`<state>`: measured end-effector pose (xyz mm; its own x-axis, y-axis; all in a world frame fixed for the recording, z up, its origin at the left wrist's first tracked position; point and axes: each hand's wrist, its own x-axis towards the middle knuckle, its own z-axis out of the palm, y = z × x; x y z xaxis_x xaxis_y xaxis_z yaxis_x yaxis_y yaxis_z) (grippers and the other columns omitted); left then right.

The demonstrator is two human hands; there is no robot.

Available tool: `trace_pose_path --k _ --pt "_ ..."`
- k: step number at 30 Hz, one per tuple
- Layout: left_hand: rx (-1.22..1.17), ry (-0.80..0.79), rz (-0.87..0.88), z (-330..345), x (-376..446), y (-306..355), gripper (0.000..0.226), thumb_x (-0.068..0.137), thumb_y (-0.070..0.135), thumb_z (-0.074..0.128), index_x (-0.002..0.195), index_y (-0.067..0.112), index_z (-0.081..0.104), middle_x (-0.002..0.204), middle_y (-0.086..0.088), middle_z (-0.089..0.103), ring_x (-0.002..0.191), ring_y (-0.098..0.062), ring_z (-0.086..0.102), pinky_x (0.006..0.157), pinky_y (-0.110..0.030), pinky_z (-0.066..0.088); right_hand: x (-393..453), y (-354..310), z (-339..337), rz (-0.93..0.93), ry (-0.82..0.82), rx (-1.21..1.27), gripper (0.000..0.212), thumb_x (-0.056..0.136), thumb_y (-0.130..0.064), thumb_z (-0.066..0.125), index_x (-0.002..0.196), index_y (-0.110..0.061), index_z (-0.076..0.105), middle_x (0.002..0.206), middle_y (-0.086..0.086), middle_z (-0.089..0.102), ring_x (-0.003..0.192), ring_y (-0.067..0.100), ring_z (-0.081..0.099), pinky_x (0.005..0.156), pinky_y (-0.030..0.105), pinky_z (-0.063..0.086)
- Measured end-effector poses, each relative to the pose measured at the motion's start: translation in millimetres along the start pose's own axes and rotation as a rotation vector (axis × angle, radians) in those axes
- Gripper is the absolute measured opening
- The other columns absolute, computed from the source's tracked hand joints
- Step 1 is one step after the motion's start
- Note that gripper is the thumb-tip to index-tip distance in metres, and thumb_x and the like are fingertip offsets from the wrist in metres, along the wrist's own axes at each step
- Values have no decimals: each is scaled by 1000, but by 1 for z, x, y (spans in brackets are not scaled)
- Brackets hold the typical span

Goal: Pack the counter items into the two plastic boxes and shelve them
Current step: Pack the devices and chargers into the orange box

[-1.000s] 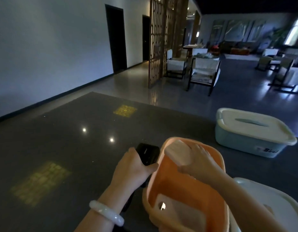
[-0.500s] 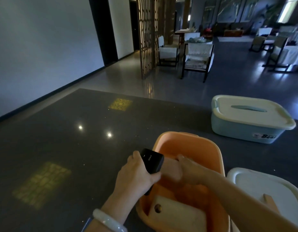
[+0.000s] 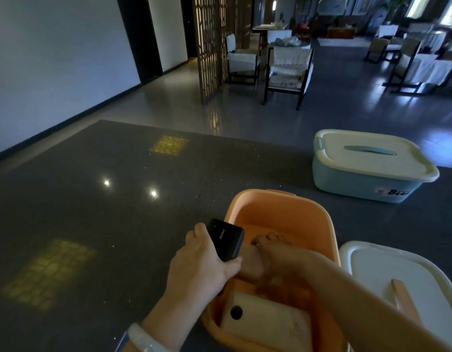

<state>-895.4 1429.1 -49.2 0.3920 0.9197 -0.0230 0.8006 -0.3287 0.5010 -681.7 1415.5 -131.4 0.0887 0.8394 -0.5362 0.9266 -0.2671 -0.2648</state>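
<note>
The left hand is gripping a black power bank, holding it over the left rim of the orange box on the dark tabletop. The right hand is reaching down inside the box, its fingers lying on a pale block; whether it is gripping the block I cannot tell. A cream pack is lying at the box's near end. A white lid is lying just right of it, and a lidded blue box is standing farther back.

Bare counter lies left; blue box and white lid crowd the right.
</note>
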Motion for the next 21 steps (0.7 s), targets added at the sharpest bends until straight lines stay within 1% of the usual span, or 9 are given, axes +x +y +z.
trace_pose_path --k 2,5,9,12,15,18,21 --pt "6 1 -3 0 0 1 72 71 65 67 116 23 30 106 5 43 85 -12 50 60 -22 40 0 0 1 -7 -13 4 103 56 -52 83 140 -39 25 138 -2 32 124 24 35 98 45 35" --pt "6 -3 -8 0 0 1 71 71 65 67 114 24 30 105 5 43 85 -12 50 60 -22 39 -2 -2 0 -11 -31 -9 102 59 -48 84 140 -39 24 138 -2 32 125 26 35 99 47 35" --pt "8 2 -4 0 0 1 70 71 65 68 113 24 30 105 6 42 83 -11 47 56 -20 36 -7 -7 -2 -35 -114 -40 98 66 -39 83 143 -40 22 139 0 34 126 27 36 98 45 37" --pt "4 12 2 1 0 1 70 71 64 68 115 23 31 106 4 43 86 -12 50 61 -22 42 -10 -9 -2 -62 -179 -21 91 71 -36 81 142 -40 24 139 -1 38 123 24 42 97 42 39" --pt "4 22 6 1 0 0 72 71 64 69 116 22 32 107 4 44 91 -15 55 65 -25 49 -12 -10 -3 -68 -207 3 89 73 -36 80 142 -40 24 139 -2 40 121 24 45 97 42 43" --pt "7 28 6 2 -1 1 71 71 64 69 116 22 32 107 4 44 91 -15 55 65 -25 49 -13 -10 -4 -70 -204 1 89 72 -37 81 141 -41 25 139 -3 40 121 23 45 98 43 43" --pt "6 28 6 2 -1 0 71 71 64 68 114 23 31 106 4 44 88 -14 54 64 -24 49 -13 -9 -3 -70 -220 3 89 71 -37 81 140 -43 25 137 -3 40 120 23 46 95 42 43"
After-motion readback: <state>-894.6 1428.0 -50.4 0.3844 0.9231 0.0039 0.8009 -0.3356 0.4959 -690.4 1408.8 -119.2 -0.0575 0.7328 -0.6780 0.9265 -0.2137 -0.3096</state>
